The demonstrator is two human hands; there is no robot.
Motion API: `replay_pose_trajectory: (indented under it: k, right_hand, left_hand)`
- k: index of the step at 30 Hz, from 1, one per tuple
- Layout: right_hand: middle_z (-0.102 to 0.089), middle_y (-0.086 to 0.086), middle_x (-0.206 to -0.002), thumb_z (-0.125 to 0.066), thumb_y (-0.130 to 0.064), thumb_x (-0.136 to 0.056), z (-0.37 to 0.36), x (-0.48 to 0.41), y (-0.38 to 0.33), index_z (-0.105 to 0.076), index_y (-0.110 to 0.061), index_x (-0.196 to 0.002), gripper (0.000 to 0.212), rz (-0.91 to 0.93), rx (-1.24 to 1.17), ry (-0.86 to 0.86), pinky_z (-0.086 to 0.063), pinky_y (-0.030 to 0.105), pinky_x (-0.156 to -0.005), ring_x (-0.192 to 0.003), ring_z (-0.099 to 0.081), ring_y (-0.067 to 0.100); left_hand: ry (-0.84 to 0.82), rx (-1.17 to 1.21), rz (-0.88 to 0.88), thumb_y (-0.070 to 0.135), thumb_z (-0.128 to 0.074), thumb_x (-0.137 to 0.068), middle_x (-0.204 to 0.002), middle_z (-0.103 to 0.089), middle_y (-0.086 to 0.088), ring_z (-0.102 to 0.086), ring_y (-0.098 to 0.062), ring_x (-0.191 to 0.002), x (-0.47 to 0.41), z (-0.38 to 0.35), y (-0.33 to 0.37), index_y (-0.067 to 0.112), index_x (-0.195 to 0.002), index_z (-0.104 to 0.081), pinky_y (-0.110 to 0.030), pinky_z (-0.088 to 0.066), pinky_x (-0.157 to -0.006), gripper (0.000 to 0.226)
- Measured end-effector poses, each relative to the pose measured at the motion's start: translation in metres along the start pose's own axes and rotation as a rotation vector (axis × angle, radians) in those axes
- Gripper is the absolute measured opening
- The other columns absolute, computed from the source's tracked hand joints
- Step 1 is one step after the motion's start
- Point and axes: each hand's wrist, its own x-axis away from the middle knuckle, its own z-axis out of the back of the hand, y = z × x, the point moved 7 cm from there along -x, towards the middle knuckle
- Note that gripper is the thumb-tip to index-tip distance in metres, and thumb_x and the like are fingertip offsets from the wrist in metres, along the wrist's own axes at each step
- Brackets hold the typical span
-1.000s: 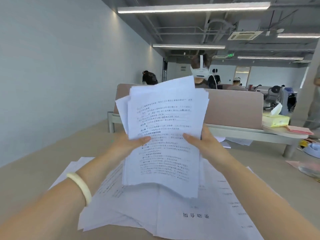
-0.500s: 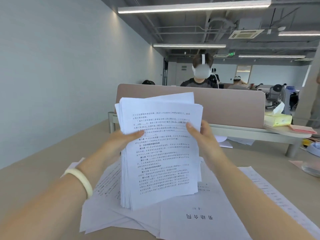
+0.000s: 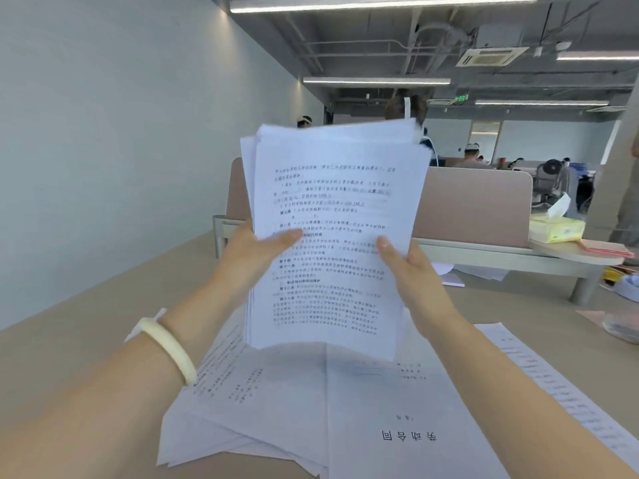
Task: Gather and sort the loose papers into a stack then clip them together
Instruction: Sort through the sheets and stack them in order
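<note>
Above desk (image 3: 86,340), left hand (image 3: 252,252) and right hand (image 3: 411,274) hold stack (image 3: 332,202) upright

- An open-plan office: long pale benches (image 3: 86,357) stand in rows, split by a rounded beige divider panel (image 3: 477,205).
- Strip lights (image 3: 377,81), bare ducts (image 3: 437,31), an air-conditioning unit (image 3: 491,57) and a green exit sign (image 3: 461,97) hang overhead.
- People (image 3: 472,155) sit at farther benches near a swivel chair (image 3: 549,178).
- A stack of printed papers (image 3: 332,243) and a tissue box (image 3: 556,229) point to desk work.
</note>
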Motion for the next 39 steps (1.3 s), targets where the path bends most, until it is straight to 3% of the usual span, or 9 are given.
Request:
replay_pose_trajectory:
  k: [6, 12, 16, 20, 26, 29, 32, 35, 39]
  right_hand:
    - [-0.062, -0.017, -0.127, -0.06, -0.035, -0.091, 0.003, 0.015, 0.04, -0.049, -0.033, -0.133, 0.043, -0.061, 0.13, -0.095, -0.045, 0.032, -0.102, -0.117, -0.059, 0.003]
    - [-0.067, -0.006, -0.12, -0.054, -0.021, -0.095, 0.001, 0.009, 0.029, -0.053, -0.019, -0.127, 0.031, -0.001, 0.08, 0.116, -0.049, 0.034, -0.098, -0.111, -0.063, 0.011]
    - [-0.066, -0.008, -0.121, -0.056, -0.022, -0.094, 0.007, 0.008, 0.015, -0.054, -0.021, -0.124, 0.03, 0.031, 0.052, 0.101, -0.052, 0.014, -0.082, -0.108, -0.063, 0.003]
    - [-0.061, -0.019, -0.114, -0.06, -0.025, -0.092, 0.008, 0.005, 0.005, -0.044, -0.025, -0.127, 0.038, 0.047, 0.033, 0.098, -0.048, 0.001, -0.066, -0.091, -0.06, -0.016]
    - [-0.061, -0.017, -0.104, -0.053, -0.018, -0.096, -0.003, -0.001, -0.009, -0.046, -0.023, -0.115, 0.021, 0.063, 0.091, 0.098, -0.051, 0.007, -0.071, -0.092, -0.059, -0.006]
    - [-0.063, -0.006, -0.114, -0.054, -0.019, -0.095, 0.0, 0.0, -0.003, -0.049, -0.022, -0.115, 0.021, 0.03, 0.04, 0.129, -0.051, 0.01, -0.07, -0.099, -0.062, 0.002]
    - [-0.06, -0.007, -0.117, -0.054, -0.018, -0.095, -0.003, 0.011, 0.01, -0.044, -0.021, -0.119, 0.026, -0.042, 0.006, 0.105, -0.05, 0.005, -0.065, -0.095, -0.06, -0.003]
    - [-0.052, -0.015, -0.122, -0.06, -0.012, -0.091, 0.005, 0.012, -0.009, -0.037, -0.022, -0.132, 0.048, 0.043, 0.092, 0.191, -0.051, 0.022, -0.091, -0.108, -0.055, -0.001]
    - [-0.022, 0.003, -0.157, -0.066, -0.013, -0.084, -0.016, 0.016, -0.106, -0.018, -0.014, -0.151, 0.083, 0.604, 0.896, 0.451, -0.012, 0.045, -0.12, -0.146, -0.017, 0.021]
  left_hand:
    - [-0.014, 0.067, 0.159, 0.019, -0.072, -0.081, -0.064, -0.068, 0.032, -0.064, 0.016, -0.063, 0.024, -0.002, -0.073, 0.037, -0.087, -0.062, -0.012, -0.048, -0.068, 0.022]
    - [0.079, 0.012, 0.072, 0.025, -0.064, -0.088, -0.098, -0.066, 0.009, -0.063, -0.009, -0.09, 0.018, -0.006, -0.053, 0.021, -0.119, -0.061, -0.023, -0.049, -0.079, 0.031]
    - [0.063, 0.021, 0.014, 0.027, -0.069, -0.084, -0.105, -0.067, 0.015, -0.062, 0.003, -0.092, 0.012, 0.0, -0.044, 0.027, -0.118, -0.06, -0.008, -0.046, -0.067, 0.036]
    - [0.034, 0.062, 0.031, 0.029, -0.074, -0.079, -0.114, -0.069, 0.013, -0.064, -0.004, -0.103, 0.009, 0.006, -0.047, 0.026, -0.123, -0.06, -0.017, -0.047, -0.078, 0.047]
    - [-0.021, 0.004, 0.04, 0.03, -0.069, -0.083, -0.092, -0.066, 0.023, -0.061, 0.008, -0.083, 0.003, 0.0, -0.039, 0.033, -0.106, -0.064, -0.007, -0.048, -0.062, 0.023]
    - [-0.075, 0.039, 0.113, 0.036, -0.075, -0.077, -0.099, -0.07, 0.019, -0.065, 0.0, -0.096, 0.006, -0.001, -0.051, 0.037, -0.096, -0.067, -0.021, -0.049, -0.088, 0.02]
    - [-0.147, 0.11, 0.222, 0.044, -0.082, -0.064, -0.115, -0.071, 0.012, -0.064, -0.012, -0.111, 0.023, -0.001, -0.081, 0.033, -0.111, -0.068, -0.04, -0.043, -0.105, 0.051]
    - [-0.183, 0.132, 0.247, 0.034, -0.081, -0.07, -0.119, -0.069, 0.007, -0.064, -0.014, -0.112, 0.036, -0.005, -0.091, 0.026, -0.122, -0.063, -0.044, -0.043, -0.107, 0.055]
    - [-0.227, 0.181, 0.28, 0.043, -0.087, -0.053, -0.117, -0.071, 0.004, -0.066, -0.016, -0.111, 0.038, -0.007, -0.088, 0.024, -0.114, -0.069, -0.045, -0.043, -0.106, 0.066]
